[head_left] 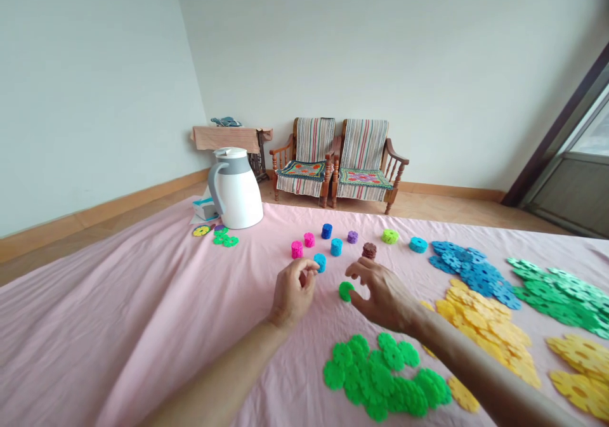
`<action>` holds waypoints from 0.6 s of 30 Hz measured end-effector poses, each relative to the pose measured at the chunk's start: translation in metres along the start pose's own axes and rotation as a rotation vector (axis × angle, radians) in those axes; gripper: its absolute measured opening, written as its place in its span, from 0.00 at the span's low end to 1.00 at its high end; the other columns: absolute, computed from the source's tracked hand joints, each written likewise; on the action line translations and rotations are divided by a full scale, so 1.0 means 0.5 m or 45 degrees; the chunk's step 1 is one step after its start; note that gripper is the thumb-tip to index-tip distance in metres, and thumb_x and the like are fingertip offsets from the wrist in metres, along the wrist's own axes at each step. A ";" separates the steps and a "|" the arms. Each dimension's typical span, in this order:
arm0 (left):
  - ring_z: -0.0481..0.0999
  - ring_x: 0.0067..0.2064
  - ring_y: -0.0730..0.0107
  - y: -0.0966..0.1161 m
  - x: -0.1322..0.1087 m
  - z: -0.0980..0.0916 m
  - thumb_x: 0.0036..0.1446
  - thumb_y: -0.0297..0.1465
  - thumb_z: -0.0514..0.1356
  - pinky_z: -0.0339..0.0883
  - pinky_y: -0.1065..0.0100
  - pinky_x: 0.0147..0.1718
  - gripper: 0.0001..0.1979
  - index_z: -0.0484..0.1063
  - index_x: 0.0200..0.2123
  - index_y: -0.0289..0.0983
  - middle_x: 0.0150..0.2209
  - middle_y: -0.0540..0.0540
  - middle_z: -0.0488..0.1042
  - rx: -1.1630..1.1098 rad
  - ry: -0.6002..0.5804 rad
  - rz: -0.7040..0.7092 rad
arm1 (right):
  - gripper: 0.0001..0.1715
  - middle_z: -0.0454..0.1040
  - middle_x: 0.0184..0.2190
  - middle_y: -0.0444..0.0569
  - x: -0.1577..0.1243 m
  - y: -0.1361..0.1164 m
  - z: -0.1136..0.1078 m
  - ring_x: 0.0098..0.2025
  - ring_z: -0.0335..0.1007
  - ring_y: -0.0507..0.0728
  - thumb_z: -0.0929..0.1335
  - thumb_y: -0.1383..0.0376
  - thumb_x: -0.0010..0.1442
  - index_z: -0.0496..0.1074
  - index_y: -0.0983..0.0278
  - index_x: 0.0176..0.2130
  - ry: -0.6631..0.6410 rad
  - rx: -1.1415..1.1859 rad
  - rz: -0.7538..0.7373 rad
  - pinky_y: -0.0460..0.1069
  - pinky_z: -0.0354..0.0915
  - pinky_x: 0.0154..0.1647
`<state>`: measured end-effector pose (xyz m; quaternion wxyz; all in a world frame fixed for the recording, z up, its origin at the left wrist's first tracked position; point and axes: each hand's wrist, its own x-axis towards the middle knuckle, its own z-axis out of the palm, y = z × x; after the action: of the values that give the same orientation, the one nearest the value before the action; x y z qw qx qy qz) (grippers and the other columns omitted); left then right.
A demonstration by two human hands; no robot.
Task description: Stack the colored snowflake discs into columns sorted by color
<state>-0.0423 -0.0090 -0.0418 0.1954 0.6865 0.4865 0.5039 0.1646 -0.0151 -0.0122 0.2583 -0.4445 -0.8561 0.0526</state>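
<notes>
My left hand (294,292) has its fingers curled in and the thumb near the index finger; I cannot make out whether anything is between them. Its fingertips are close beside a light blue stack of notched plastic discs (320,262). My right hand (380,292) is open, thumb and fingers apart, over the right side of a small green disc stack (345,291). The thumb tip is at the edge of that stack, and I cannot tell whether it touches. Just beyond the right fingers stands a brown disc stack (369,250). Loose green discs (373,376) lie heaped nearer to me.
Stacks in pink (297,249), dark blue (327,231), purple (353,236) and lime (390,236) stand on the pink cloth (143,325). Blue discs (471,268) and yellow discs (485,325) spread at right. A white jug (242,192) stands back left, two chairs (364,160) beyond.
</notes>
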 end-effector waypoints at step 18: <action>0.71 0.37 0.67 0.051 -0.026 0.023 0.48 0.16 0.50 0.63 0.69 0.36 0.13 0.68 0.30 0.37 0.32 0.48 0.69 0.609 -0.513 0.324 | 0.12 0.68 0.27 0.45 -0.039 0.024 0.026 0.29 0.66 0.51 0.61 0.76 0.50 0.70 0.64 0.30 -0.064 0.017 0.093 0.45 0.60 0.33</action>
<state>-0.0203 -0.0291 -0.0334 0.0567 0.8539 0.4529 0.2501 0.1759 -0.0215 -0.0349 0.2376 -0.4723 -0.8452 0.0789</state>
